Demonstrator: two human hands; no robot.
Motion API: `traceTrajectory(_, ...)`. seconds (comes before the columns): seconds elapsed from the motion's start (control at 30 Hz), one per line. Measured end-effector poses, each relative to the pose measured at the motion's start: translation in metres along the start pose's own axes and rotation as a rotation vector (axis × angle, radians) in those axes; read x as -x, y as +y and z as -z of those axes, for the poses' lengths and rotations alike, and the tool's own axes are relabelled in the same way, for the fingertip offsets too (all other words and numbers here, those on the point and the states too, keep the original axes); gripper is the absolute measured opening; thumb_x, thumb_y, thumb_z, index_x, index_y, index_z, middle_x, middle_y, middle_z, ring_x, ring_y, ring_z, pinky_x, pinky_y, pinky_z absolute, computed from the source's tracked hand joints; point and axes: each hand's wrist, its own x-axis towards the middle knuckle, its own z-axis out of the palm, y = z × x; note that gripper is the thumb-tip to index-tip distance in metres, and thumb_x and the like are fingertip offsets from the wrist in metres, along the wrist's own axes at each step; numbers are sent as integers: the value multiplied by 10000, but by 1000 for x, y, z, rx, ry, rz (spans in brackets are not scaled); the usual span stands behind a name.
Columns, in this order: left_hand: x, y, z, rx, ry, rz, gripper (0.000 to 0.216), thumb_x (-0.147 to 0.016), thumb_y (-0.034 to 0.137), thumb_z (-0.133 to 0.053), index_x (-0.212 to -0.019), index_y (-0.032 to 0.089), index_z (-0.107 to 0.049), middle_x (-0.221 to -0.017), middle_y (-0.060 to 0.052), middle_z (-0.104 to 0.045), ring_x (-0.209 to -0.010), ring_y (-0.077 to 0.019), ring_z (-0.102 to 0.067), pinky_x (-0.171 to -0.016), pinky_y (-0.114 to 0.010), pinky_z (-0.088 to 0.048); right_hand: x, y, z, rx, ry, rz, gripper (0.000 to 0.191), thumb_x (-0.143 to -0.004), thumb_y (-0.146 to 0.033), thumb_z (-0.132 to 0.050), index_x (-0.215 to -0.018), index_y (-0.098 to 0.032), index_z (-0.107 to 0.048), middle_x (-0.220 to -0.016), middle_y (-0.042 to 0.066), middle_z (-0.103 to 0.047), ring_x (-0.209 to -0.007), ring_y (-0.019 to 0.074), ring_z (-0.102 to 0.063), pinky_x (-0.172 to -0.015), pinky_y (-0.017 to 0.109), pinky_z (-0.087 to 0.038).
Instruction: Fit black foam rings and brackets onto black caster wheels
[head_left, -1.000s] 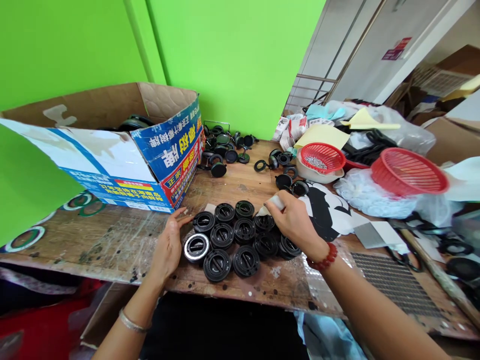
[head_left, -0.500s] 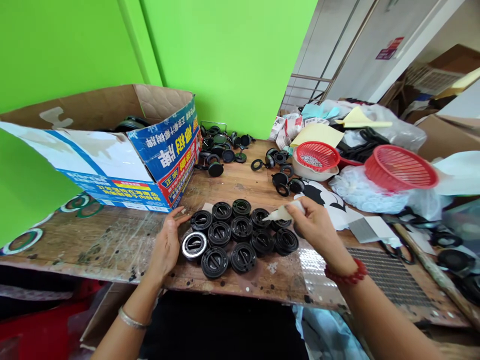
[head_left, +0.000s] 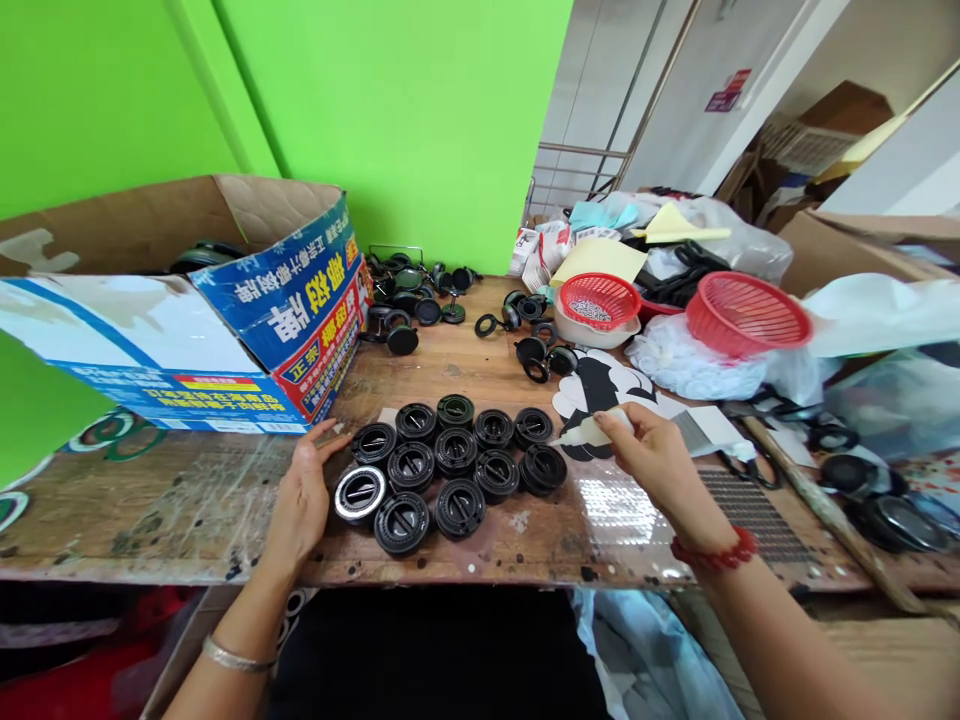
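Note:
Several round black plastic parts [head_left: 455, 451] sit close together on the wooden table, each with a bar across its middle. One at the near left has a silver-white ring [head_left: 360, 494] on top. My left hand [head_left: 304, 492] rests at the left side of the group, fingers spread, its fingertips close to the leftmost part. In my right hand [head_left: 651, 450] is a small whitish squeeze bottle [head_left: 587, 432] with a pointed nozzle. The bottle lies tilted, nozzle toward the left, its tip near the right-hand parts. Whether the tip touches one I cannot tell.
A blue and white cardboard box [head_left: 225, 330] stands at the left. Headphone-like pieces [head_left: 420, 300] lie by the green wall. Red baskets [head_left: 750, 312], plastic bags and white-and-black cut pieces [head_left: 600, 390] are at the right, with scissors [head_left: 761, 468] and a wooden stick [head_left: 817, 510].
The view has turned to the right, so the table's contents appear further left. My right hand has drawn the bottle's nozzle rightward across the parts; my left hand stays beside them.

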Motion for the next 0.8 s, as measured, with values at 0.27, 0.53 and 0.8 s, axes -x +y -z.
traceTrajectory(0.27,0,-3,0,-38,-1,0,758,-942,720,-138,-1231,179,-584,-1164,-153,-708,-1259,-295,-577,-1143,-472,-349,-7,8,-7,137,24,80,402,-808,-573,-563,-628,-222,-482,-518,-41,-421,-509,122,-372,-469,264,-266)
traceTrajectory(0.53,-1,1,-1,-40,8,2,768,-938,723,-140,-1179,168,-612,-1182,-162,-697,-1284,-307,-554,-1144,-475,-354,-4,4,-3,246,26,144,369,-832,-529,-537,-631,-233,-446,-545,-32,-429,-524,132,-379,-506,277,-275)
traceTrajectory(0.8,0,0,-1,-31,2,-12,776,-942,720,-132,-1254,166,-576,-1174,-160,-705,-1259,-299,-578,-1137,-464,-361,11,-10,10,396,-60,211,379,-831,-530,-527,-618,-230,-438,-503,-38,-394,-489,126,-365,-483,270,-250)
